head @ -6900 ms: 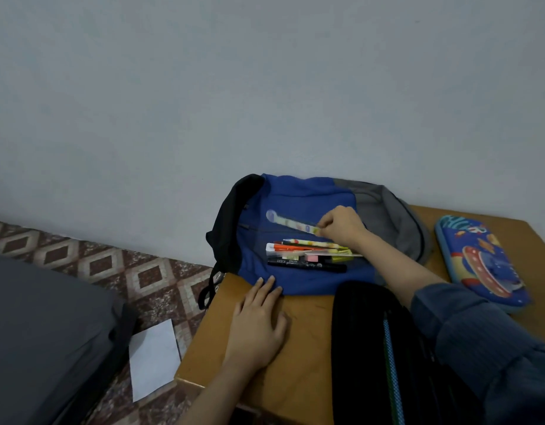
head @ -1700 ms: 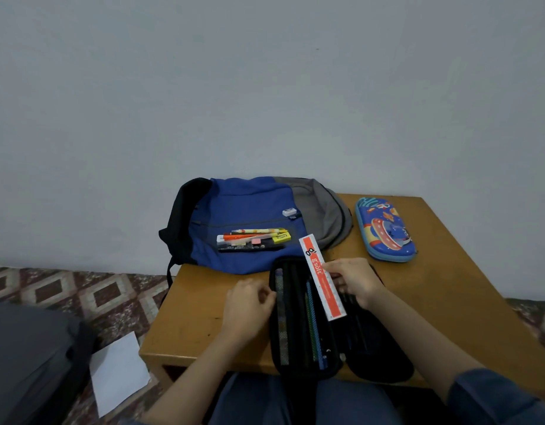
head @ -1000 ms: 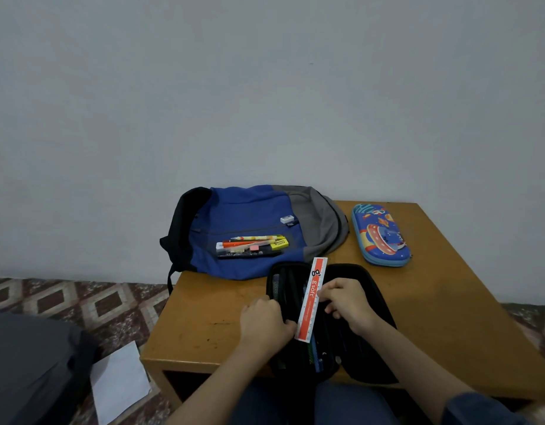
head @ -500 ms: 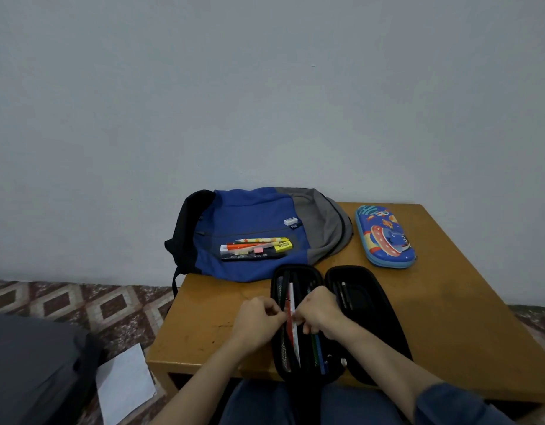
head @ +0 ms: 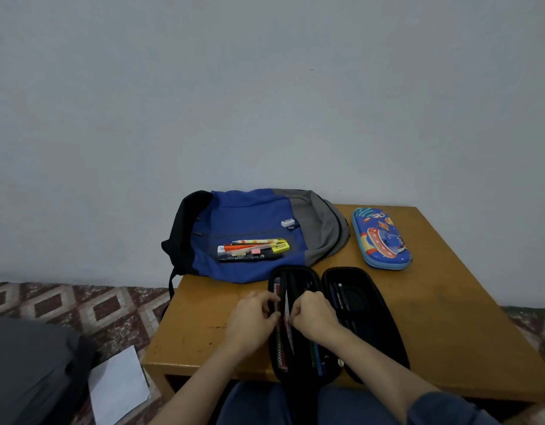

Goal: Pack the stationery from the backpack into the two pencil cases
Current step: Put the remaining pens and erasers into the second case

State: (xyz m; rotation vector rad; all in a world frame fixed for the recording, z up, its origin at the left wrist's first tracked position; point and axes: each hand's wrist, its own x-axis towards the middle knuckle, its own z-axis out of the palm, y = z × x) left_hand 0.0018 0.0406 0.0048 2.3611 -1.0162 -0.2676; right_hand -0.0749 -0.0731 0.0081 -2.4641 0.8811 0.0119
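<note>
Half a second on, the ruler [head: 288, 308] has sunk deeper, edge-on, into the left half of the black pencil case [head: 361, 332], which lies open at the near edge of the surface [head: 449, 302]. My left hand [head: 252, 323] grips that half's rim with curled fingers, and my right hand [head: 314, 317] pinches the ruler. I'd hold the pocket wide and slide the ruler in lengthwise, clear of the pencils [head: 317, 358]. The pens [head: 252, 251] and eraser [head: 288, 222] wait on the backpack [head: 249, 210].

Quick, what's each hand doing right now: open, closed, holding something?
Left hand: fingers curled, gripping the black pencil case at its pocket edge.
Right hand: fingers pinching the ruler inside that case.
</note>
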